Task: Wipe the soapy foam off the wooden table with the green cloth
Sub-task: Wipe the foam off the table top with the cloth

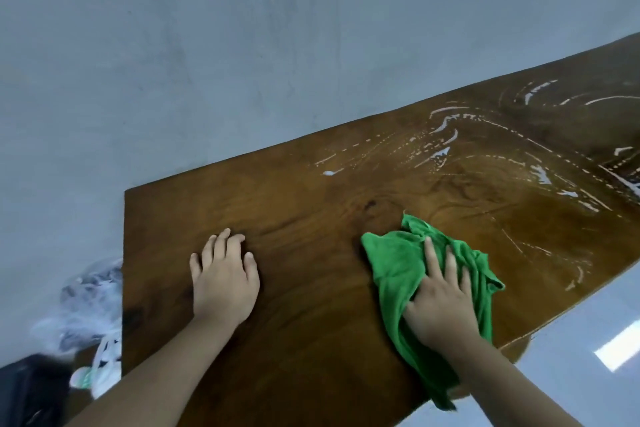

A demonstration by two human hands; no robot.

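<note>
**Cloth pinned under right hand, foam on far right**

Forearms enter from the bottom edge, nearest my view. Right hand [441, 305]: fingers spread, lying flat and pressing down on the green cloth [398, 274]; not curled around it, palm on top. Cloth is bunched, lying on the table [311, 340] near the right edge, with one end trailing toward the camera under the wrist.

Left hand [225, 277]: fingers loosely apart, palm flat on bare wood, holding nothing, well apart from the cloth.

Foam [443, 156]: white streaks and swirls across the far right part of the top, beyond the cloth. Wood around both hands looks dark and free of streaks.

Off the left edge, lower down: pale plastic bags [90, 302], blurred. Grey wall [242, 45] behind.
</note>
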